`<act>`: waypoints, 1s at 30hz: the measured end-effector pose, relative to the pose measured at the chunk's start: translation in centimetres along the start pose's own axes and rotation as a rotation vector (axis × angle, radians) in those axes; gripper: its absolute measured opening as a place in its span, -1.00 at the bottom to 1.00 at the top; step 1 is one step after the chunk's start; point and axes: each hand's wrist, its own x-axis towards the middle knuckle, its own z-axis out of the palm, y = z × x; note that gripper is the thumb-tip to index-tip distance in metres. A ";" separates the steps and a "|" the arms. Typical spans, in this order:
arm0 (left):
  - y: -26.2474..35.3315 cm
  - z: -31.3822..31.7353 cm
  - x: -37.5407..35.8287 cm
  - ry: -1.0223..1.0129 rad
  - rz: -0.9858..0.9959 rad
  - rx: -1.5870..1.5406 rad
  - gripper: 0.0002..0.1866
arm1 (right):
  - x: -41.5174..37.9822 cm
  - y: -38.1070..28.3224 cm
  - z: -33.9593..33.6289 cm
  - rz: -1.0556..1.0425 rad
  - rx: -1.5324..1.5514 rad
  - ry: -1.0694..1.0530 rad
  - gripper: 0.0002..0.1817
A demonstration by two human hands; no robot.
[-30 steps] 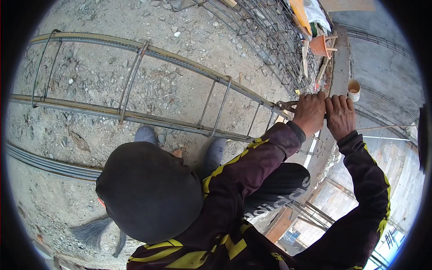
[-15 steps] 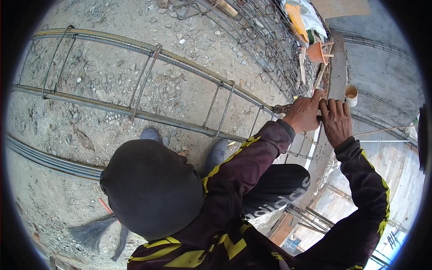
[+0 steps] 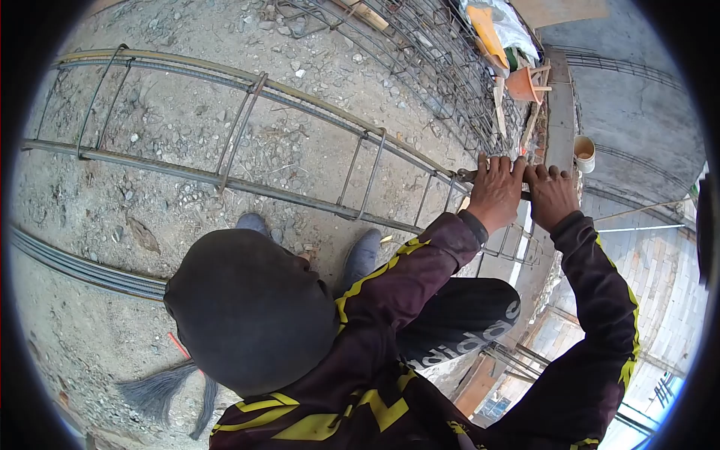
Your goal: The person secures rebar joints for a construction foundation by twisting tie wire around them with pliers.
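Note:
My left hand point(image 3: 498, 189) is closed round a dark metal tool point(image 3: 466, 175), whose end shows just past the fingers beside the long rebar cage point(image 3: 315, 105). My right hand point(image 3: 553, 193) sits right next to it, its fingers curled over the same dark bar. Most of the bar is hidden by both hands. The cage's long bars are joined by several rectangular stirrups, and its narrow end runs beneath my hands.
A bundle of bars point(image 3: 90, 266) lies at the left, near loose wire point(image 3: 154, 394). A rebar mesh point(image 3: 427, 67), an orange container point(image 3: 523, 85) and a pale bucket point(image 3: 584, 154) are farther off. A dark rounded shape point(image 3: 251, 315) fills the lower foreground.
Both hands have turned, with their backs and knuckles now more visible, and lie side by side on the bar. The right hand has shifted slightly left.

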 end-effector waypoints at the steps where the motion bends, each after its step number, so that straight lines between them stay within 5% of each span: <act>1: 0.0 -1.1 0.1 0.026 0.055 -0.078 -0.24 | 0.1 1.2 0.4 0.068 0.233 -0.245 -0.71; 2: 0.0 -2.1 0.3 0.044 0.114 -0.157 -0.25 | -0.1 3.6 3.2 -0.087 0.438 -0.305 -0.69; 3: -0.1 -3.5 1.0 0.061 0.178 -0.236 -0.25 | -0.1 2.1 -1.7 0.241 0.736 -0.755 -0.66; 7: -2.7 -12.6 3.9 0.059 0.074 -0.746 -0.41 | -2.6 3.9 2.7 0.089 0.766 -0.494 -0.68; 11: -6.6 -12.0 2.6 -0.095 -0.105 -0.585 -0.44 | -5.1 3.0 2.4 0.068 0.772 -0.189 -0.69; 15: -6.8 -10.8 -0.1 -0.420 -0.208 -0.607 -0.41 | -6.2 2.4 4.5 -0.001 1.182 -0.183 -0.69; 18: -5.6 -11.2 -0.6 -0.602 -0.183 -0.826 -0.45 | -6.2 1.8 4.8 -0.151 1.171 -0.159 -0.67; 23: -3.1 -12.5 0.1 -0.670 -0.278 -0.615 -0.63 | -5.1 1.2 9.1 -0.316 1.013 0.081 -0.67; 30: -1.7 -14.6 4.7 -0.921 -0.496 -0.306 -0.80 | -2.3 2.3 9.0 -0.539 1.036 0.037 -0.54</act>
